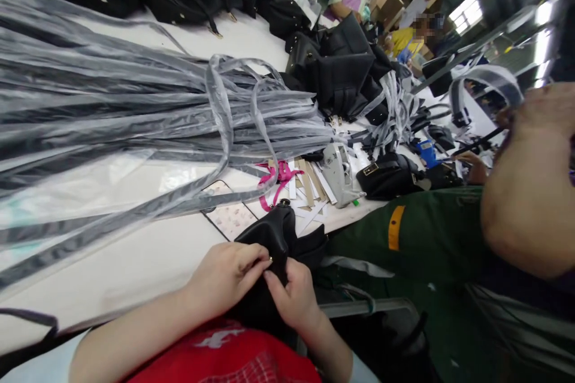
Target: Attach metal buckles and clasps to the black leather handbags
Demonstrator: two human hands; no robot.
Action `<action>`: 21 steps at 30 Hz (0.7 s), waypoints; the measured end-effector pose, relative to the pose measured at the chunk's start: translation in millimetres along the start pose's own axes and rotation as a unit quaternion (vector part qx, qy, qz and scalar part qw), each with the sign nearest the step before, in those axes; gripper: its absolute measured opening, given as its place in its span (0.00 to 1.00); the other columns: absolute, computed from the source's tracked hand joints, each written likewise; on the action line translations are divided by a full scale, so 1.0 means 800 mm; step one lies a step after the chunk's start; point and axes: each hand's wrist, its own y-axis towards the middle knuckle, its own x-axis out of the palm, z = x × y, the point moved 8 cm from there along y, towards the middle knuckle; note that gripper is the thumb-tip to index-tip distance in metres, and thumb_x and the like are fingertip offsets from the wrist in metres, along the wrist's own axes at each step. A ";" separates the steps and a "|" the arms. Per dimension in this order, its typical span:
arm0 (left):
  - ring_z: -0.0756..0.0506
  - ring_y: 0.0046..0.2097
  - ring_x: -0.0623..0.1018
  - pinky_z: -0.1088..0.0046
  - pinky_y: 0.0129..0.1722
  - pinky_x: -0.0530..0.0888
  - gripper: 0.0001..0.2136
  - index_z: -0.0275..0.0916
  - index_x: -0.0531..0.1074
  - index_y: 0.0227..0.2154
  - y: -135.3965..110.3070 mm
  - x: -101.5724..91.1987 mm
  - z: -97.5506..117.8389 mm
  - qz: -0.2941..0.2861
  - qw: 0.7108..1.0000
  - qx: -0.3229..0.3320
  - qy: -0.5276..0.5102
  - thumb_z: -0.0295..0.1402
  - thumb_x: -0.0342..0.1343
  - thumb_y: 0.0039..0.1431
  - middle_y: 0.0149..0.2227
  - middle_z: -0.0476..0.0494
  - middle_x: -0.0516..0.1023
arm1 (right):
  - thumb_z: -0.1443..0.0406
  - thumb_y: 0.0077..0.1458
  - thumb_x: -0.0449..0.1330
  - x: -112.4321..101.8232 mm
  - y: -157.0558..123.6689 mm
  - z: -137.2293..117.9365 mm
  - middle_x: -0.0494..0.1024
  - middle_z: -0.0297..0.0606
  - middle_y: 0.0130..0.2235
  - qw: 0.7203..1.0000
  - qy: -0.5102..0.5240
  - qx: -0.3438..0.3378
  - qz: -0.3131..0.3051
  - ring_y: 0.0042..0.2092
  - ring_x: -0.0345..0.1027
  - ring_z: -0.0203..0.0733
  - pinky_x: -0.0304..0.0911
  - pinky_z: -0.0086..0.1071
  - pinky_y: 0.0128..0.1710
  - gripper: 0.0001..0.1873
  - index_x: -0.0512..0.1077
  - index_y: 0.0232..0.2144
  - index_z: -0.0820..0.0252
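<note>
A black leather bag (268, 231) rests at the table's front edge, partly over my lap. My left hand (238, 272) pinches a small gold-coloured metal piece (271, 259) at the bag's side between thumb and fingertips. Close beside it, my right hand (294, 293) grips the bag with curled fingers, its thumb pointing toward the metal piece. Much of the bag's lower part is hidden behind my hands. A phone in a patterned case (231, 213) lies just behind the bag.
Long plastic-wrapped straps (157, 114) spread across the white table (166, 263). Black bags (345, 66) crowd the back. A pink ribbon (281, 173), paper strips (309, 185) and a grey tape dispenser (339, 173) lie ahead. At right sits a co-worker in a green apron (431, 233), arm raised.
</note>
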 end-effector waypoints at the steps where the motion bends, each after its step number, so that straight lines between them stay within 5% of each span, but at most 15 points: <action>1: 0.48 0.26 0.73 0.73 0.29 0.65 0.09 0.44 0.74 0.28 0.002 -0.002 0.001 -0.004 1.000 -0.005 -0.026 0.38 0.51 0.58 0.23 0.50 0.75 | 0.61 0.60 0.54 -0.001 0.004 -0.001 0.79 0.40 0.34 1.000 -0.016 -0.002 0.000 0.35 0.73 0.42 0.63 0.31 0.35 0.11 0.74 0.37 0.59; 6: 0.52 0.21 0.59 0.76 0.24 0.59 0.10 0.41 0.70 0.26 -0.017 0.007 0.003 -0.024 0.979 -0.041 -0.200 0.39 0.52 0.59 0.16 0.57 0.57 | 0.56 0.57 0.56 0.003 0.014 -0.001 0.73 0.35 0.25 0.995 -0.100 -0.017 0.009 0.27 0.67 0.38 0.58 0.28 0.28 0.13 0.70 0.29 0.59; 10: 0.52 0.23 0.61 0.77 0.24 0.60 0.11 0.40 0.67 0.28 -0.059 0.002 -0.021 0.062 0.940 -0.088 -0.322 0.42 0.54 0.57 0.20 0.55 0.60 | 0.49 0.52 0.59 0.001 -0.003 0.004 0.68 0.32 0.22 0.985 -0.165 -0.006 0.057 0.25 0.63 0.37 0.57 0.29 0.26 0.19 0.66 0.25 0.58; 13: 0.53 0.22 0.61 0.78 0.22 0.59 0.11 0.40 0.65 0.26 -0.090 0.002 -0.042 0.098 0.901 -0.122 -0.404 0.41 0.56 0.55 0.20 0.55 0.62 | 0.43 0.45 0.63 -0.002 -0.035 0.006 0.76 0.44 0.35 0.974 -0.204 0.008 0.102 0.36 0.71 0.47 0.65 0.36 0.36 0.35 0.67 0.45 0.65; 16: 0.53 0.21 0.62 0.78 0.21 0.59 0.11 0.40 0.61 0.24 -0.110 0.007 -0.050 0.098 0.876 -0.134 -0.453 0.37 0.56 0.54 0.21 0.54 0.64 | 0.43 0.43 0.64 0.010 -0.069 0.017 0.75 0.57 0.48 0.967 -0.237 0.032 0.086 0.46 0.72 0.56 0.66 0.41 0.44 0.55 0.51 0.63 0.71; 21: 0.55 0.20 0.63 0.80 0.19 0.58 0.13 0.38 0.62 0.23 -0.124 0.013 -0.046 0.126 0.891 -0.148 -0.409 0.41 0.57 0.53 0.22 0.53 0.69 | 0.51 0.58 0.55 0.033 -0.093 0.039 0.78 0.57 0.42 0.959 -0.276 0.050 0.045 0.41 0.75 0.55 0.67 0.41 0.39 0.41 0.52 0.64 0.75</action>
